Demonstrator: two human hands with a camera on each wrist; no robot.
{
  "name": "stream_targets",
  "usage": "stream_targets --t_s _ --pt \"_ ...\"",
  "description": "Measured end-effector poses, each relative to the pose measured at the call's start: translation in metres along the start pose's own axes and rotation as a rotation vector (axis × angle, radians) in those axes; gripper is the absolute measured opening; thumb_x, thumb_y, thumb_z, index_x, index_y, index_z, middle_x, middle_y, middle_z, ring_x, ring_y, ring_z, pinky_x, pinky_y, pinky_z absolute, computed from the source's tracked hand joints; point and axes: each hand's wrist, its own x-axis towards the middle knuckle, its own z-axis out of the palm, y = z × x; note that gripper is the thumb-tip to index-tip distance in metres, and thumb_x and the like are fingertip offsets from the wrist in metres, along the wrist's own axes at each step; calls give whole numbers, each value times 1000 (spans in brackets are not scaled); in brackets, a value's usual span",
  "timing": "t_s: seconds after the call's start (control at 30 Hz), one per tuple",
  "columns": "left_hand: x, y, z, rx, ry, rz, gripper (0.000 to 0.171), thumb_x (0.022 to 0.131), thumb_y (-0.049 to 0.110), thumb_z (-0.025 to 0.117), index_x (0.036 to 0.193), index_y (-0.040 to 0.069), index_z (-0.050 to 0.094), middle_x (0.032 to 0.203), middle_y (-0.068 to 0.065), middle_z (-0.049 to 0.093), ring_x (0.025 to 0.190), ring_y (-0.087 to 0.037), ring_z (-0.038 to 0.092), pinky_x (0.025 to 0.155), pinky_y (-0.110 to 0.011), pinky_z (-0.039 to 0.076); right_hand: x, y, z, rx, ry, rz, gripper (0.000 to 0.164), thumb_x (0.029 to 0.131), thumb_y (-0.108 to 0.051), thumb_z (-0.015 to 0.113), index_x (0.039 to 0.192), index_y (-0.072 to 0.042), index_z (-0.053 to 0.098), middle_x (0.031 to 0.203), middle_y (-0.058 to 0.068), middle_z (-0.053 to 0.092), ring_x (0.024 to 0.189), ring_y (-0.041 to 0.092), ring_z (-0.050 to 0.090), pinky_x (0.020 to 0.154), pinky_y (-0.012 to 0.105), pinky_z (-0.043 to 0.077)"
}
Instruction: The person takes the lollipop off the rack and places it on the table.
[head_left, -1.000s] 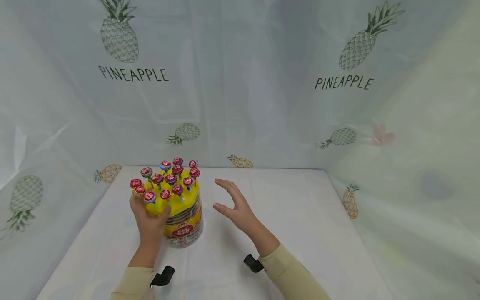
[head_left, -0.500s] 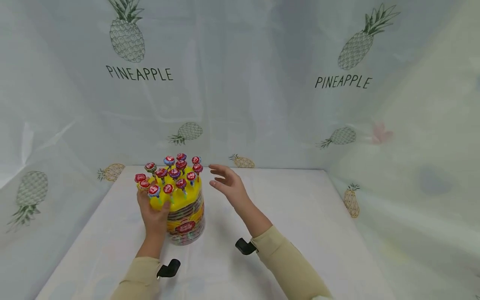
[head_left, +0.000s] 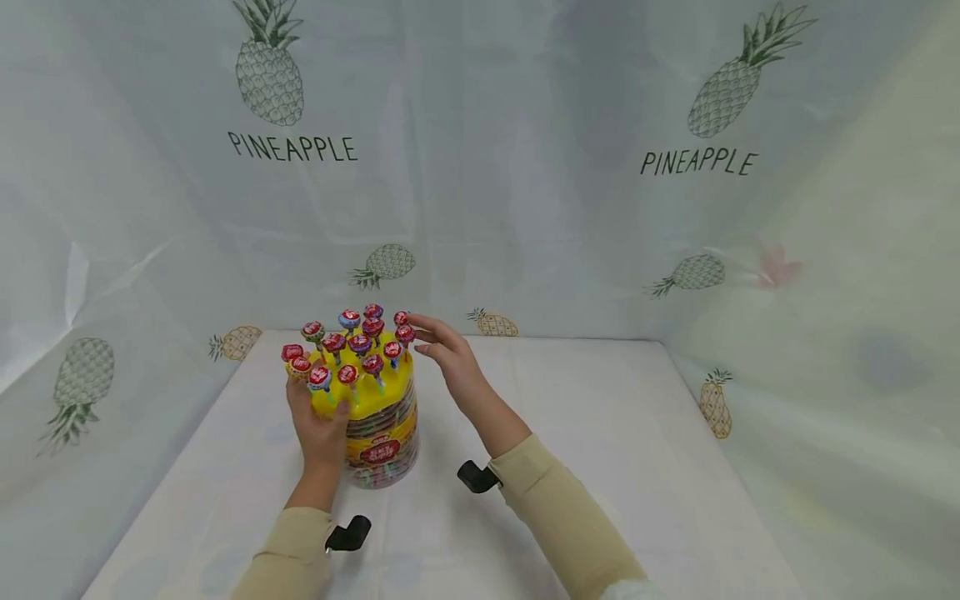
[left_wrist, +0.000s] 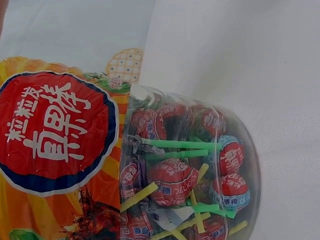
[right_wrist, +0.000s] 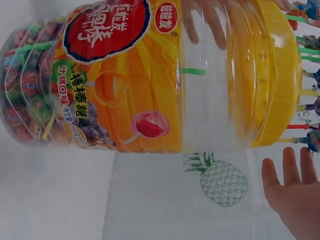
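A clear plastic jar with a yellow lid and an orange-and-red label stands upright on the table. Several wrapped lollipops stick up out of the lid. My left hand grips the jar around its top on the left; its fingers show through the clear wall in the right wrist view. Beside the right edge of the lid, my right hand has its fingers stretched towards an outer lollipop. Whether a fingertip touches it I cannot tell. More lollipops fill the jar's bottom.
The table is covered with a white cloth. A pale curtain printed with pineapples hangs behind and at the sides. Dark wrist-worn devices show near both cuffs.
My right hand has moved left and up to the lollipops at the lid's right edge. My left hand keeps its grip on the jar. The whole view has shifted slightly.
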Motion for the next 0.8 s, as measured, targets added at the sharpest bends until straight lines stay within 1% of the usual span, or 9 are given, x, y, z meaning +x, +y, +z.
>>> stream_targets --t_s 0.07,0.2,0.3,0.43,0.5,0.67,0.7,0.8 --pt "0 -4 0 4 9 0 80 91 41 63 151 7 23 144 -6 33 128 -12 39 106 -18 35 2 -1 0 -7 -22 -1 45 96 -13 44 139 -10 53 141 0 50 125 19 49 106 40 40" --pt "1 -20 -2 -3 10 1 78 90 39 65 151 12 24 145 -3 33 129 -13 40 105 -19 37 6 -3 0 -45 -66 -2 48 95 -12 42 142 -13 50 143 -1 49 125 18 48 105 39 41" --pt "2 -26 -2 -4 2 8 76 90 38 65 151 15 25 145 -2 32 129 -15 40 105 -19 38 7 -4 0 -70 -71 1 49 94 -14 42 143 -14 50 142 -2 50 125 17 48 105 39 41" --pt "1 -32 -2 15 9 33 78 88 45 63 151 19 25 145 0 33 129 -15 40 105 -19 37 8 -6 0 -69 -66 7 48 94 -14 43 141 -12 51 141 0 51 125 18 48 104 39 42" --pt "2 -33 -1 27 17 42 78 88 46 63 151 20 26 144 0 33 129 -15 40 105 -19 37 9 -6 0 -61 -62 5 48 93 -13 43 141 -11 51 139 2 52 125 18 48 103 39 42" --pt "1 -32 -1 38 22 32 75 89 45 62 151 21 25 144 0 34 128 -15 41 104 -18 37 14 -8 -2 -21 -28 -11 48 92 -12 44 140 -12 52 137 4 54 123 20 50 104 40 42" --pt "1 -32 -1 39 20 30 76 89 45 62 151 18 25 144 1 34 128 -15 41 104 -18 38 15 -10 -2 -3 -15 -15 48 92 -11 44 139 -12 53 136 5 54 122 20 51 104 40 41" --pt "2 -30 0 34 17 27 75 90 46 62 150 17 27 144 1 33 128 -15 40 103 -17 38 15 -12 -5 85 21 -40 45 94 -7 45 138 -10 53 135 8 54 121 24 52 105 39 42"
